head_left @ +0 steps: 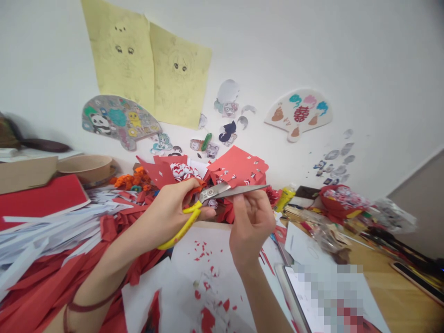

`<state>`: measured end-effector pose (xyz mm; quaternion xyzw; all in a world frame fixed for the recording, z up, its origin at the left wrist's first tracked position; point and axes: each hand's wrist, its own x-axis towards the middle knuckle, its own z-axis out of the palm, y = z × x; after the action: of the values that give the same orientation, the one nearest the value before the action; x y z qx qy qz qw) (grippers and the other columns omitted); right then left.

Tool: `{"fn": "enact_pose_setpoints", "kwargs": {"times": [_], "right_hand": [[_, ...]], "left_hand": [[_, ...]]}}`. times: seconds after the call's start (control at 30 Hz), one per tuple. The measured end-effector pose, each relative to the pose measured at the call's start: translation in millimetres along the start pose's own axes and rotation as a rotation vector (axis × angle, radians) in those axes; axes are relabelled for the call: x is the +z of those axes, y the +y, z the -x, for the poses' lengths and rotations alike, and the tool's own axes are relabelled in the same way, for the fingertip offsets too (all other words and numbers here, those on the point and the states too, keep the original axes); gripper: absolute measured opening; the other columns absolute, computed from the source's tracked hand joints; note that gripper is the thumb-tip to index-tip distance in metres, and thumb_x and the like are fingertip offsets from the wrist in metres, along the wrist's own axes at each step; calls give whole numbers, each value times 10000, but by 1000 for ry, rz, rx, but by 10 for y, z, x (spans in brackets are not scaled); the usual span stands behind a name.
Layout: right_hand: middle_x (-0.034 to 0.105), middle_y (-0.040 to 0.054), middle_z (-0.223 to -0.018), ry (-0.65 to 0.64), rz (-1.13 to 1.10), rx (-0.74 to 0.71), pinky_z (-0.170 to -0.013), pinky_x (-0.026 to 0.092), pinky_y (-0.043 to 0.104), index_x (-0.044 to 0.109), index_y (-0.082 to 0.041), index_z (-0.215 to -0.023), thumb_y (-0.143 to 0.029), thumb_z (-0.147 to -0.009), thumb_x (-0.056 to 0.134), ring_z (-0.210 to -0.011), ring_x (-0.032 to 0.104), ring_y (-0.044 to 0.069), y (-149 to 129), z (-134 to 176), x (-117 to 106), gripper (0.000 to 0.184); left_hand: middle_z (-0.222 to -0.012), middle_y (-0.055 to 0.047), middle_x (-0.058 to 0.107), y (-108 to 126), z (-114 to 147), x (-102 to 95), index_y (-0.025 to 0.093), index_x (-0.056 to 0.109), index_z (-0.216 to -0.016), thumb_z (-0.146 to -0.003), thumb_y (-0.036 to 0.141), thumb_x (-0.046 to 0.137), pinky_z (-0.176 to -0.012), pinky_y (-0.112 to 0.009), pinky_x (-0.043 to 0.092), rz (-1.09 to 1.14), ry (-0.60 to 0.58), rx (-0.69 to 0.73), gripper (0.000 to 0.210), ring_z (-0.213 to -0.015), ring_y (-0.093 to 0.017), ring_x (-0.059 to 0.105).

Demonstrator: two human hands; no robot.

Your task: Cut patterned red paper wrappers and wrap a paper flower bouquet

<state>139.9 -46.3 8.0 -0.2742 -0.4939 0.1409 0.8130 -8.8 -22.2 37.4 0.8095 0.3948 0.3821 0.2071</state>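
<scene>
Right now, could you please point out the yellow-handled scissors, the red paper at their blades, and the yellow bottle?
Yellow-handled scissors (210, 191), head view, near the pivot.
Red paper (235, 165), head view, on its broad upper part.
Yellow bottle (286, 199), head view, on the middle of its body.

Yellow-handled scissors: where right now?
Head view, near centre: the yellow-handled scissors are in the left hand, blades at the lower edge of the red cut paper, beside the right hand.

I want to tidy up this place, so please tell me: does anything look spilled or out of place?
Yes: red scraps lie scattered on the white paper below the scissors, looking messy because they are loose and uneven.
</scene>
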Motion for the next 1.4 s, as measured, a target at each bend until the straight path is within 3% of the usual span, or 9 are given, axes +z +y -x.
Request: {"fn": "enact_pose_setpoints", "kwargs": {"times": [0.53,0.77,0.97,1.13,1.4], "right_hand": [[680,5,-717,-37,14,1,-653,570,255,633,-192,-877,-204,-852,634,-830,700,168,-31,-25,-43,28],[671,5,-720,-46,1,-4,-631,559,239,650,-191,-892,-190,-855,633,-774,689,152,-38,-31,-68,41],[691,13,-758,-57,-29,-5,-673,566,244,670,-196,-913,-171,-852,643,-829,696,160,-50,-36,-77,71],[690,11,-753,-63,-35,-13,-672,561,232,676,-194,-930,-158,-857,638,-806,694,149,-56,-40,-87,89],[711,5,-799,-100,-76,-31,-697,568,212,705,-206,-985,-115,-859,629,-806,699,131,-65,-52,-118,174]], "left_hand": [[-653,64,464,15,27,-17,213,482,-797,-777,415,649,-548,-206,356,15,-4,-15,262,-594,-109,425],[-658,76,454,21,39,-17,214,463,-765,-772,397,677,-544,-202,338,-14,6,3,281,-568,-91,373],[-638,74,462,48,53,-24,220,490,-803,-789,380,661,-580,-212,349,-12,-1,15,234,-602,-110,430],[-650,68,447,46,56,-29,211,451,-756,-778,387,665,-531,-215,297,-89,17,16,278,-574,-101,373],[-623,76,454,25,72,-39,209,506,-843,-781,410,643,-538,-213,300,-175,30,13,251,-563,-103,385]]}}
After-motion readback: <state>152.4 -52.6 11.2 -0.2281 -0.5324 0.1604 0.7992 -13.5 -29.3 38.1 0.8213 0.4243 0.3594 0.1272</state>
